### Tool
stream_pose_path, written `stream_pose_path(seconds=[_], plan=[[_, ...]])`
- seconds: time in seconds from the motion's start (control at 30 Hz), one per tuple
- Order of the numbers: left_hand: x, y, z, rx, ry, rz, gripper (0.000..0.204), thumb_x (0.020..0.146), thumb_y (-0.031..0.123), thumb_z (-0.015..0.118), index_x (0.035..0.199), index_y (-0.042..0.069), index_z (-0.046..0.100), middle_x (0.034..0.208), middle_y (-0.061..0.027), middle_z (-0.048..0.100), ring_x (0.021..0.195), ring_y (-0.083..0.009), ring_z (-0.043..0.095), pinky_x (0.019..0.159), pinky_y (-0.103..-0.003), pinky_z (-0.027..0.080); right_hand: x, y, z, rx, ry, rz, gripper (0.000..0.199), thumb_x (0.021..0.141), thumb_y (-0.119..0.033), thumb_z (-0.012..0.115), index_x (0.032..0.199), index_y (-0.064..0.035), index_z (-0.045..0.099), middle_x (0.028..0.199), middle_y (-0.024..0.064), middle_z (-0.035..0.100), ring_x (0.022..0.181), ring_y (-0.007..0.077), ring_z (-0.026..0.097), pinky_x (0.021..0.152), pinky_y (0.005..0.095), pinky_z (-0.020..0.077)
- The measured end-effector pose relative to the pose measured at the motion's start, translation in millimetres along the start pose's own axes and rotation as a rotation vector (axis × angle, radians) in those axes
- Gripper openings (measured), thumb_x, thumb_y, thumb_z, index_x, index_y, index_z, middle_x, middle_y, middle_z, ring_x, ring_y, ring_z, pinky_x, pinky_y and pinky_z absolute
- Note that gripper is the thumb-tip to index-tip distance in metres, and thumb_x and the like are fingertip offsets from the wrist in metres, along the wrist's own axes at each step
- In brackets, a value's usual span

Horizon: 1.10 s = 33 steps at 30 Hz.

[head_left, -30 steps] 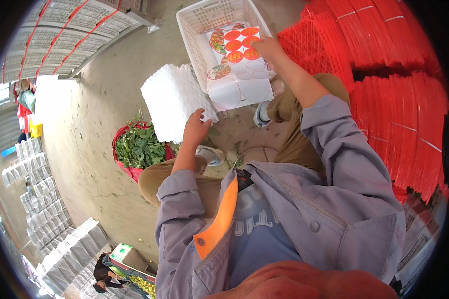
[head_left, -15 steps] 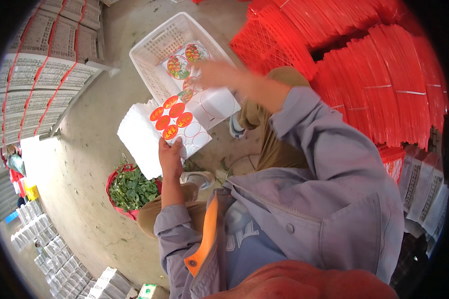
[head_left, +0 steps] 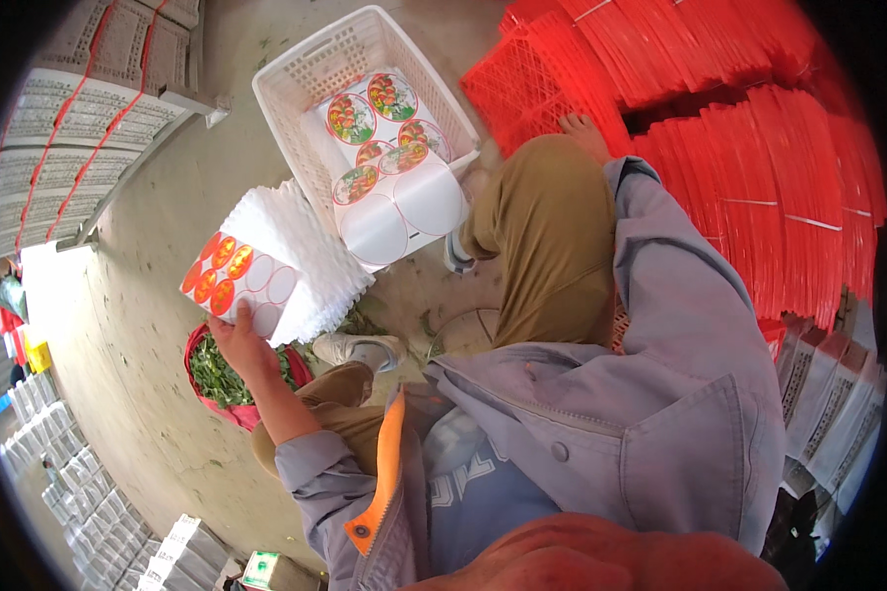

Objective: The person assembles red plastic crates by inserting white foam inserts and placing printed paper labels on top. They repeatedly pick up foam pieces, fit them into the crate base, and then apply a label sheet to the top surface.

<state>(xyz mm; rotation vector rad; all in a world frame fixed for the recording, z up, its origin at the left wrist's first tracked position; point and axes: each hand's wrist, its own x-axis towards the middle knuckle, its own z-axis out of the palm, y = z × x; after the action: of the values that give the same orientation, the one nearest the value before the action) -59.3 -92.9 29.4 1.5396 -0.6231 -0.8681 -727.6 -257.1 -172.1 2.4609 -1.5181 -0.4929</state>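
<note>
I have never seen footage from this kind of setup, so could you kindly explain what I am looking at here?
This is one fisheye view from a camera worn on a person's head, looking down, so straight edges bend near the rim. No machine is involved, only bare hands. The left hand holds a white foam stack with a sheet of round orange stickers on it. The right hand reaches out near the red crates. On the concrete floor stand a white basket holding larger sticker sheets and a red basket of greens.
</note>
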Motion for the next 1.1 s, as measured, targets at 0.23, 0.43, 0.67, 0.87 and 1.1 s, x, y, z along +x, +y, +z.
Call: stream_pose_path(seconds=[0.23,0.43,0.67,0.87,1.1], plan=[[12.3,24.8,-22.2,0.018,0.037,0.025,0.037,0.099,0.0,0.058,0.135,-0.004,0.05,0.127,-0.014,0.061,0.11,-0.0221,0.063,0.095,-0.036,0.053,17.5,27.4,-59.8,0.008,-0.015,-0.087,0.015,0.081,-0.022,0.066,0.086,-0.0126,0.077,0.109,0.0053,0.063,0.11,0.0241,0.059,0.089,0.0422,0.0463],[9.9,29.2,-44.5,-0.043,0.099,0.083,0.036,0.098,-0.001,0.06,0.133,-0.004,0.049,0.127,-0.0138,0.062,0.11,-0.0219,0.063,0.094,-0.036,0.054,15.0,44.0,-113.6,-0.034,-0.155,-0.153,0.017,0.075,-0.023,0.076,0.088,-0.0125,0.078,0.11,0.0044,0.062,0.109,0.0239,0.059,0.088,0.0409,0.048],[3.8,23.8,-62.2,-0.03,0.13,0.078,0.036,0.097,-0.001,0.061,0.131,-0.004,0.051,0.126,-0.0135,0.063,0.108,-0.0225,0.064,0.095,-0.037,0.054,9.6,48.5,-134.9,-0.04,-0.19,-0.145,0.028,0.069,-0.032,0.084,0.091,-0.014,0.079,0.113,0.0043,0.061,0.114,0.0246,0.055,0.092,0.0416,0.0482],[3.2,9.6,-72.7,-0.079,0.115,0.127,0.035,0.096,-0.003,0.061,0.129,-0.004,0.052,0.124,-0.0137,0.064,0.107,-0.0228,0.065,0.094,-0.037,0.053,9.7,39.7,-120.4,-0.038,-0.056,-0.091,0.014,0.078,-0.019,0.071,0.086,-0.01,0.077,0.111,0.0083,0.063,0.11,0.0274,0.058,0.091,0.0415,0.0488],[4.6,-3.4,-75.3,-0.051,0.133,0.085,0.04,0.095,-0.005,0.06,0.134,-0.005,0.05,0.125,-0.0146,0.064,0.109,-0.0237,0.066,0.095,-0.038,0.054,17.6,24.4,-89.8,0.061,-0.033,-0.086,0.014,0.083,-0.011,0.062,0.09,-0.007,0.074,0.109,0.0109,0.065,0.106,0.029,0.061,0.089,0.0433,0.0506]])
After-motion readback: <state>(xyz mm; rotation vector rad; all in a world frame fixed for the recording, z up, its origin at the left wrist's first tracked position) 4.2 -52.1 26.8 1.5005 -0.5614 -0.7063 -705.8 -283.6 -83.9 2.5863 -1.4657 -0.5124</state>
